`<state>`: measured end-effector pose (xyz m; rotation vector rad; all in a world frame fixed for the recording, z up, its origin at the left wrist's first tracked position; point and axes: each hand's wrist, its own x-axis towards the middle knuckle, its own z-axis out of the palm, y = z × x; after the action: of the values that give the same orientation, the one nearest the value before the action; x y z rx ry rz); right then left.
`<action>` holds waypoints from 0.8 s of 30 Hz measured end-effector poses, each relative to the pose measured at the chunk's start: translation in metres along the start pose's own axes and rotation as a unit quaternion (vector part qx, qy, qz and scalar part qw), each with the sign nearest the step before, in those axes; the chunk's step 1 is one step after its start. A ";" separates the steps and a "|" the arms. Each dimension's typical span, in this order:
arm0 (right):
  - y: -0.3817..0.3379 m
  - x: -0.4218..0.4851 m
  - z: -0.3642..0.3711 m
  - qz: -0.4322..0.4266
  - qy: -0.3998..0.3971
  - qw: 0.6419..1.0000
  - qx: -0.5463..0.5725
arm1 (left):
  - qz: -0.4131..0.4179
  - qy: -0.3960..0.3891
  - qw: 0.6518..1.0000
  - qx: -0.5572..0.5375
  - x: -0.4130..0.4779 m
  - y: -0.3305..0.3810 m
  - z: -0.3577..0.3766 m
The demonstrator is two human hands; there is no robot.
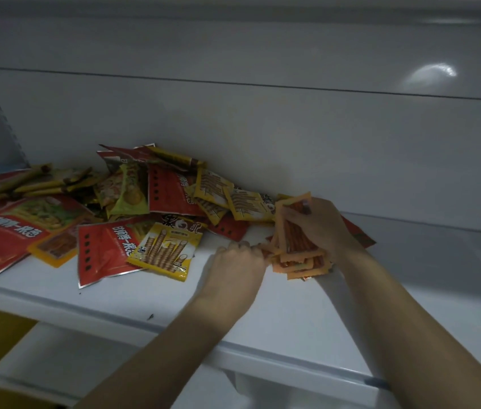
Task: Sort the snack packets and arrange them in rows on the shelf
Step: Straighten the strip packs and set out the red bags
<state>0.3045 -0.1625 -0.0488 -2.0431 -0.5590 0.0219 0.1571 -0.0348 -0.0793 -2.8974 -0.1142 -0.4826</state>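
Snack packets [144, 208] of glossy foil and plastic, shown early in sorting: most lie in one mixed heap on the left and middle of the white flat shelf [292, 314], the rear of the heap leaning against the pale back panel [262, 113]. Within the heap, large red pouches [106, 249], yellow packets printed with wafer rolls [165, 249], a green packet [130, 193] and slim yellow stick packets [35, 184] overlap at all angles, with no row visible anywhere on the shelf. One kind alone has been gathered: a stack of small orange packets [298, 255] with serrated edges, held just right of the heap with its lower end apparently resting on the shelf surface. The right hand [319, 222] grips this stack from above and behind, fingers curled round its upper part; the left hand [239, 261], fingers curled, pinches the lower left corner of the stack, apparently squaring its edges. A similar orange packet [53, 246] lies among the red pouches at far left and, by its look, may belong to the same group. The bare stretch of shelf to the right offers room for rows. Judged from this layout, the work is at the first grouping; separation of the remaining kinds and all placement in rows are not yet done
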 end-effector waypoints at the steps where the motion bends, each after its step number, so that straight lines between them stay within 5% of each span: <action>1: 0.001 0.000 -0.001 0.012 -0.001 1.000 0.027 | -0.002 -0.012 1.000 0.003 0.002 0.000 -0.001; 5: 0.002 -0.001 -0.006 0.033 -0.003 0.989 0.144 | -0.028 -0.041 0.999 -0.021 0.006 -0.010 -0.003; 9: 0.005 -0.002 -0.007 0.045 -0.116 0.959 0.253 | -0.102 -0.019 0.993 -0.047 0.005 -0.023 -0.006; 13: 0.006 -0.002 0.003 0.020 -0.188 0.964 0.189 | -0.043 -0.016 0.996 -0.070 0.003 -0.027 0.001; 18: 0.006 -0.001 0.006 0.025 -0.117 0.979 0.164 | -0.058 -0.011 0.979 -0.197 0.005 -0.041 0.007; 24: -0.008 -0.002 -0.004 0.006 -0.028 0.983 0.182 | -0.102 0.037 0.971 -0.214 0.005 -0.034 0.005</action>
<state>0.3010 -0.1632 -0.0408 -1.6930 -0.5337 0.1770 0.1596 -0.0003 -0.0764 -3.2993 -0.3389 -0.7307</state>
